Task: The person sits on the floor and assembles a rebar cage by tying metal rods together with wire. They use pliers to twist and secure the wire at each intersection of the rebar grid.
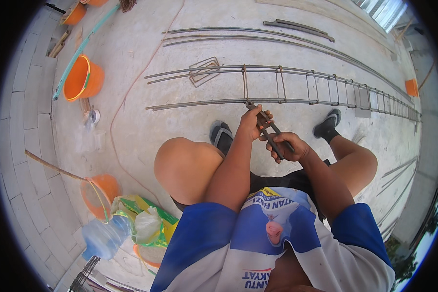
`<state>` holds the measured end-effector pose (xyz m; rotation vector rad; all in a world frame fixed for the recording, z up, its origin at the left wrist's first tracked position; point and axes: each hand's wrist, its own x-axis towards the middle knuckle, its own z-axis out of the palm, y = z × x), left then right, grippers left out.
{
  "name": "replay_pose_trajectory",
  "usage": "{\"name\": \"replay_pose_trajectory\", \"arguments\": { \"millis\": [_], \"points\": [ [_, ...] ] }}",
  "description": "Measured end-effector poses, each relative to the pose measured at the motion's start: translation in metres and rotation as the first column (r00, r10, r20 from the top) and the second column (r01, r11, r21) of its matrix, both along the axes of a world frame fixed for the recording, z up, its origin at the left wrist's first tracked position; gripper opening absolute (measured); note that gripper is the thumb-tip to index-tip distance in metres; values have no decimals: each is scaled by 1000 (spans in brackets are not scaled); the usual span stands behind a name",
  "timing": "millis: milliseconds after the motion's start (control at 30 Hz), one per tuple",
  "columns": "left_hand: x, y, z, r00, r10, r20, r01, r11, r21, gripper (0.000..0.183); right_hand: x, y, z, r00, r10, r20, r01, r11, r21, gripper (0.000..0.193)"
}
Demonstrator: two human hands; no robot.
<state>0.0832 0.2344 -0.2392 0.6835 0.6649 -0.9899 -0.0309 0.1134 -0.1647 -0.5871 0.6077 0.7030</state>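
Observation:
My left hand (256,121) is closed around the upper part of a pair of dark pincers (269,129), close to the jaws. My right hand (288,147) grips the long handles lower down. The jaws meet the near bar of a long rebar cage (321,103), at the foot of a stirrup (245,83). Any tie wire there is too small to make out. Further stirrups stand spaced along the cage to the right. A few loose rectangular stirrups (204,71) lie beneath the cage's left end.
Long loose bars (238,37) lie beyond the cage, with shorter dark pieces (299,29). On the left are an orange bucket (93,80), a teal pole (85,44), a red cord (113,124) and a block wall (22,146). A clear water jug (104,237) and green-yellow sack (148,225) sit lower left.

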Motion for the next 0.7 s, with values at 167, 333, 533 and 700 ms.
{"name": "replay_pose_trajectory", "arguments": {
  "millis": [167, 333, 533, 700],
  "points": [
    [-2, 1, -7, 981, -124, 151, 93, 976, 196, 35, 13, 18, 19, 941, 331, 65, -256, 825, -504, 46],
    [-3, 1, -17, 920, -304, 247, 219, 922, 319, 46, 9, 12, 4, 926, 372, -56, -320, 701, -637, 48],
    [-7, -7, -7, 894, -344, 288, 183, 865, 467, 42, 6, 6, -4, 970, 236, -61, -235, 837, -495, 58],
    [-14, -12, -7, 932, -170, 321, -8, 874, 486, 35, 0, 1, -12, 992, 129, -13, -127, 948, -292, 67]
  ]
}}
